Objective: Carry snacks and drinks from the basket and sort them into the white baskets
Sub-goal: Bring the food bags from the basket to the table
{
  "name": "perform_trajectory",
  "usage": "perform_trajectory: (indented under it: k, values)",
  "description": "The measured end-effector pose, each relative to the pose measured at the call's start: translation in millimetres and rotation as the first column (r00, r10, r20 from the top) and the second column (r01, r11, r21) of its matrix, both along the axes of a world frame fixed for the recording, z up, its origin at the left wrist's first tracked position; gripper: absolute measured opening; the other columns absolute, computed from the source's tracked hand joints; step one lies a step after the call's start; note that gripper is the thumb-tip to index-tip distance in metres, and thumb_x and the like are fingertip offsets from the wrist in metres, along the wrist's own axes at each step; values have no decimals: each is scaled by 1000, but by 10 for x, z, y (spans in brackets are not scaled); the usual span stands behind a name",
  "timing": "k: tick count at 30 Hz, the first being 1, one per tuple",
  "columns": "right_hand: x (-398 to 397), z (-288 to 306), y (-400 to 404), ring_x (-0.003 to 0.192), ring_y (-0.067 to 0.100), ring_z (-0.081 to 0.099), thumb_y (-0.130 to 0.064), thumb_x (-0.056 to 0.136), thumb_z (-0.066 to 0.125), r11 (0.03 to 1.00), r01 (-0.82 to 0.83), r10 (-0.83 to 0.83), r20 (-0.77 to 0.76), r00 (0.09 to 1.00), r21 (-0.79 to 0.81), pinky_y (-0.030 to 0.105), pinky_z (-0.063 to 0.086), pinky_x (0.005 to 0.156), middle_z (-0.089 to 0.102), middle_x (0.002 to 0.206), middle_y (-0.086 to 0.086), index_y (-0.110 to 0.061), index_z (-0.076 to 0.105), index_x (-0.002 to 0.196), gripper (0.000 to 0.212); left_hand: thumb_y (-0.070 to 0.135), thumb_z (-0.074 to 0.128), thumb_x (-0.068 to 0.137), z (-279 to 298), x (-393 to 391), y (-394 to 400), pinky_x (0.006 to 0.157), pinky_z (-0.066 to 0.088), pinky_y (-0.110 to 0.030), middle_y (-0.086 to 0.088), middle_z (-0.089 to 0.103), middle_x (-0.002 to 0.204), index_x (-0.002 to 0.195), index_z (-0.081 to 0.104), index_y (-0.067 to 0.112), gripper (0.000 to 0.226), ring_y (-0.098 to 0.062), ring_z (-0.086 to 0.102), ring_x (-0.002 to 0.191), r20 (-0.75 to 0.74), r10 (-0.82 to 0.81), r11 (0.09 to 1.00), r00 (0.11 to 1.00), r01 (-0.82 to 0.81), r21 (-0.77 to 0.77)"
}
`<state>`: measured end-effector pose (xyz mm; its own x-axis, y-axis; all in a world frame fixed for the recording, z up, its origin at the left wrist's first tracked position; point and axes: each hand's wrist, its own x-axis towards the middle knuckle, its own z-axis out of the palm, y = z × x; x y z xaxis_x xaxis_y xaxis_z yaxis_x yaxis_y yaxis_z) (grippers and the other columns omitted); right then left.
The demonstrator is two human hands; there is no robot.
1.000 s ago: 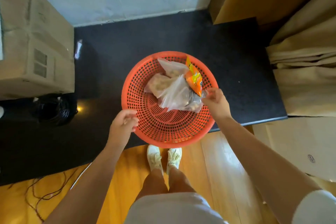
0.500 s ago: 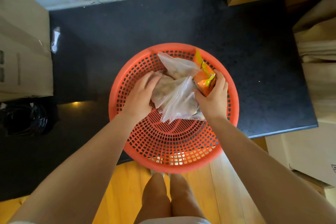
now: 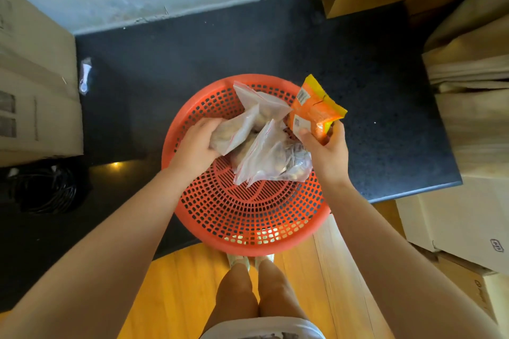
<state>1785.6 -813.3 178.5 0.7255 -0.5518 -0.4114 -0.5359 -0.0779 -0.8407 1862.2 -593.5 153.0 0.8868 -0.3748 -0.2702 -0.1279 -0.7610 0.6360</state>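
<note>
Right hand (image 3: 327,150) grips the orange packet (image 3: 314,110) (left hand (image 3: 197,146) clutches a clear bag (image 3: 242,126)).

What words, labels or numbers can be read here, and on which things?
None can be read.
Orange snack packet, held in the right hand: two white stickers, print too small.
Cardboard box at left: dark printed panels, blurred.
Cardboard boxes at lower right: small outlined marks, too blurred to read.
</note>
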Motion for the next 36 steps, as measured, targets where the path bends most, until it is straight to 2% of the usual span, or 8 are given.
perform_trajectory:
  k: [5,9,11,16,24,29,32,36]
  values:
    - [-363,349,-104,85,17,63,-24,83,66,969,105,-103,-18,994,223,37,53,80,64,91,-3,-25,54,94,17,-5,74,70,491,-219,207,96,45,-36,-2,57,125,130,45,10,68,-21,55,117,-491,331,828,806,-497,-259]
    - [-798,632,-76,70,13,65,-22,83,65,912,156,-160,-20,987,380,24,52,57,68,93,3,-22,56,96,16,7,80,57,1025,-448,361,72,57,-27,8,71,107,112,57,34,66,-13,67,102,-659,158,767,736,-512,-388]
    - [-1039,772,-23,60,11,60,-21,84,64,871,166,-186,-3,983,462,23,44,50,68,85,4,-18,58,100,17,11,75,62,1217,-575,382,80,55,-34,7,71,108,108,63,35,53,-12,67,102,-697,42,764,716,-473,-439]
    - [-1626,1101,206,81,18,68,-21,71,63,751,215,-317,55,947,624,31,52,70,74,94,4,-16,61,104,34,13,67,63,1461,-865,324,80,52,-36,1,72,99,104,69,27,43,-18,68,96,-769,-221,706,599,-446,-550]
    - [-2507,1419,843,77,20,71,-6,62,59,534,272,-536,72,841,801,38,58,67,74,90,3,-19,58,105,45,12,46,68,1699,-1222,244,65,57,-22,0,74,76,79,77,18,34,-13,71,73,-823,-410,646,394,-511,-567]
    - [-3049,1499,1329,74,24,72,-16,66,59,436,379,-748,95,656,816,39,59,66,75,84,6,-13,57,104,38,35,82,45,1839,-1477,193,67,56,-21,3,75,79,84,78,18,43,-10,71,75,-742,-613,684,270,-289,-670]
    - [-3350,1562,1568,83,23,71,-48,45,86,440,461,-814,125,568,771,37,59,68,74,92,6,-16,62,105,72,49,85,49,1920,-1767,72,71,55,-25,2,73,84,90,75,17,53,-14,69,82,-686,-702,695,194,-26,-719]
    - [-3896,1624,1918,80,20,69,-55,47,84,412,607,-887,146,438,680,31,56,62,72,89,5,-20,67,100,66,35,84,55,1969,-2335,-87,75,53,-26,4,70,88,97,69,19,47,-13,66,86,-648,-750,652,129,303,-695]
